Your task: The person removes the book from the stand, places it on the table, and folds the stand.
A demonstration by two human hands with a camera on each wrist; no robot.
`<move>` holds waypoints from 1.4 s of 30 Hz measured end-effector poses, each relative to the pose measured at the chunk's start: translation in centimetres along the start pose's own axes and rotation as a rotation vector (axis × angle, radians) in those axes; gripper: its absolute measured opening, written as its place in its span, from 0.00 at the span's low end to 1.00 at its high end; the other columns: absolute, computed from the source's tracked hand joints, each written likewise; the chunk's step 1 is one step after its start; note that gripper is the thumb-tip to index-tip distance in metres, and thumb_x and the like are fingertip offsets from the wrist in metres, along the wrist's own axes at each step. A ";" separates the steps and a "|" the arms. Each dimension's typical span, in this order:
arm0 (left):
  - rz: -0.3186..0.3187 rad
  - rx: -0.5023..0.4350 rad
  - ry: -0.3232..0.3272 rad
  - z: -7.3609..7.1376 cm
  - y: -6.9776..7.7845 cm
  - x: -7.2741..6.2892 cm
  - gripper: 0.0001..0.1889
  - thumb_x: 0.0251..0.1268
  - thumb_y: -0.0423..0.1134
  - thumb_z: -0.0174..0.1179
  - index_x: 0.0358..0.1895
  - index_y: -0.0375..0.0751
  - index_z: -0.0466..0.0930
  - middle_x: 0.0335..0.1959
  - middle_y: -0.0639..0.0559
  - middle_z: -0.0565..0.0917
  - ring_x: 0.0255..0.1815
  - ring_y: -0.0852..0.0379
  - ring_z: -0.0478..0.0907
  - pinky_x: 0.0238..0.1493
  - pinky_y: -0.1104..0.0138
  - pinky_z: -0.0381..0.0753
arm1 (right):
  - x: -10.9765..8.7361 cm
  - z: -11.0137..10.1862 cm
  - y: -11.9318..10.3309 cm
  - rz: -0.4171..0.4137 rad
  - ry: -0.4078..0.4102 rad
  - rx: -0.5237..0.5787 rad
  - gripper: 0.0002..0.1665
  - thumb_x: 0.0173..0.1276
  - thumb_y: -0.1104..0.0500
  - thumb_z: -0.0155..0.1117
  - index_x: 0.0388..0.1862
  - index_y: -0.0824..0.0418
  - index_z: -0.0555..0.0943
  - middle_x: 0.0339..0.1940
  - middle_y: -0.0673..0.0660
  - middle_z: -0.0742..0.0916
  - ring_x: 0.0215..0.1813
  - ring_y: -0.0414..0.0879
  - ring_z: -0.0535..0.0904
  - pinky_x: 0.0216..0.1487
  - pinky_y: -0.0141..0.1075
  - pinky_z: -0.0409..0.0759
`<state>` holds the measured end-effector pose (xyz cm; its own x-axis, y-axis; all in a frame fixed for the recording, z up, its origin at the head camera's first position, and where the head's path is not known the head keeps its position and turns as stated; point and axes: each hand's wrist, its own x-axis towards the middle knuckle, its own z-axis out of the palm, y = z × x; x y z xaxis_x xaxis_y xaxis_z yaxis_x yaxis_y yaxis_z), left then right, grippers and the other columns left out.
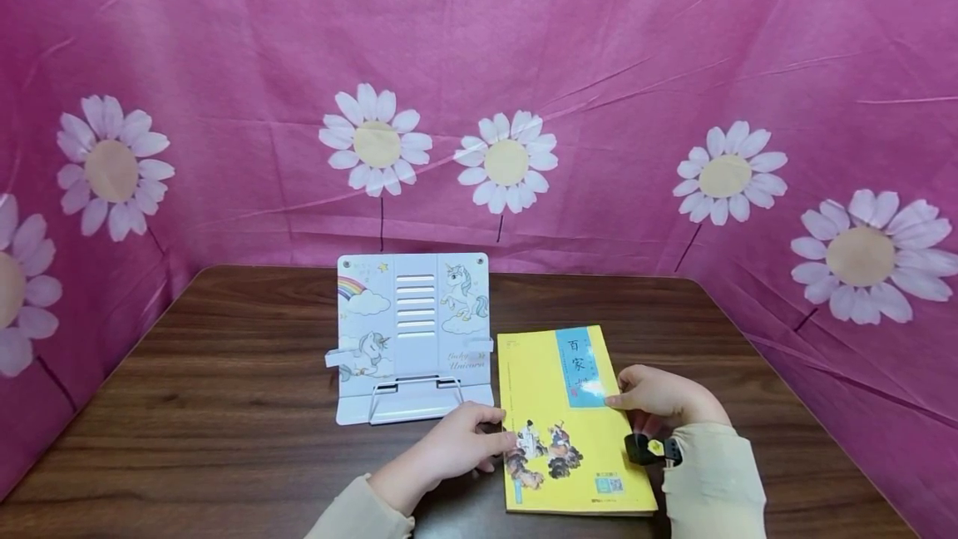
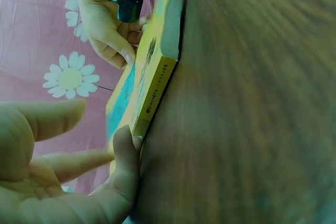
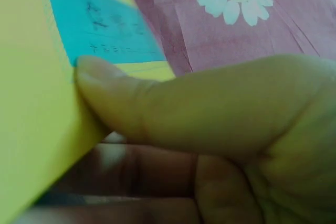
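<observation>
A yellow paperback book point(image 1: 542, 389) with a blue title panel and painted figures lies at the front, right of centre. My right hand point(image 1: 666, 396) pinches its right edge, thumb point(image 3: 105, 80) on the cover by the blue panel and fingers curled under. At the opposite side, my left hand point(image 1: 460, 443) has its fingertips right at the spine point(image 2: 155, 95). The left thumb point(image 2: 58, 119) stands away from the other fingers, which reach to the book's edge. Left of the book stands a white unicorn-print book stand point(image 1: 415, 348), its wire ledge point(image 1: 415, 414) at the front.
The dark wooden table point(image 1: 224, 406) runs back to a pink cloth point(image 1: 449, 23) printed with daisies, which also hangs along both sides. A black wrist device point(image 1: 653, 449) sits on the right wrist, close to the book's right edge.
</observation>
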<state>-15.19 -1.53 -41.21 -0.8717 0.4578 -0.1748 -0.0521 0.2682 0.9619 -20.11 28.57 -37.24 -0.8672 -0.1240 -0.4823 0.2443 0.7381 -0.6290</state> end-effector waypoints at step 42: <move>0.004 0.005 -0.013 -0.5 -0.1 0.1 0.27 0.68 0.39 0.61 0.63 0.22 0.71 0.56 0.34 0.79 0.23 0.55 0.78 0.26 0.62 0.82 | 0.3 -0.2 -1.1 -0.038 0.250 0.010 0.12 0.69 0.58 0.65 0.36 0.66 0.76 0.22 0.58 0.79 0.24 0.49 0.77 0.27 0.40 0.81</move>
<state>-15.46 -1.95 -41.21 -0.8657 0.4695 -0.1734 -0.0457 0.2709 0.9615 -20.77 27.88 -36.58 -0.9559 0.0176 -0.2933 0.2130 0.7293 -0.6502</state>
